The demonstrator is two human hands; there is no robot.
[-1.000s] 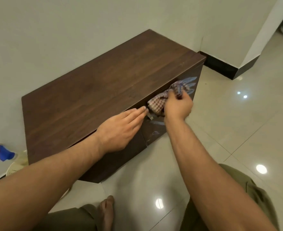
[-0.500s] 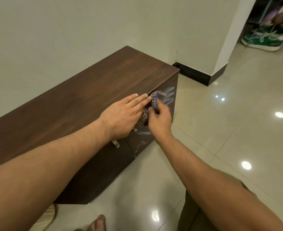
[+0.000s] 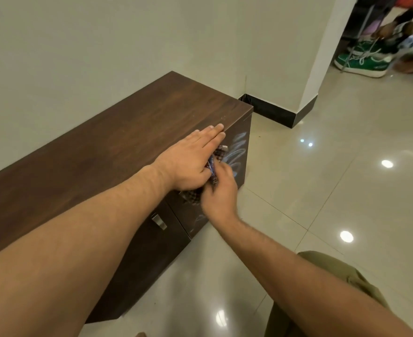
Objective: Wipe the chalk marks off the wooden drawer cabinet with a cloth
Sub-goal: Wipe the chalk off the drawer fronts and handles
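The wooden drawer cabinet [image 3: 108,152] is standing on the tiled floor [image 3: 322,190], with its back against the wall [image 3: 103,45]. On its dark front, near the right end, pale blue chalk marks [image 3: 237,152] can be seen, and fainter strokes lower down by the floor.

The left hand [image 3: 191,161] is laid flat and released on the top front edge of the cabinet, the fingers stretched out and nothing held in it. The checked cloth [image 3: 215,166] is bunched against the drawer front, just under this hand, and it is grasped by the right hand [image 3: 221,193], which is clenched around it and pressed to the wood. The right hand is somewhat blurred, so the exact finger positions cannot be told.

The cloth is judged to be light, soft and without any stiffness; it will fold and slip inside the grip, so it is best taken as a thick wad in the palm, with a flat part left free toward the marks. The cabinet is judged to be heavy and rigid, and its smooth front should release chalk under moderate pressure. A metal handle [image 3: 159,222] is seen on the neighbouring drawer; the cloth could be caught on such a part.

Most of the marks are not yet wiped off.
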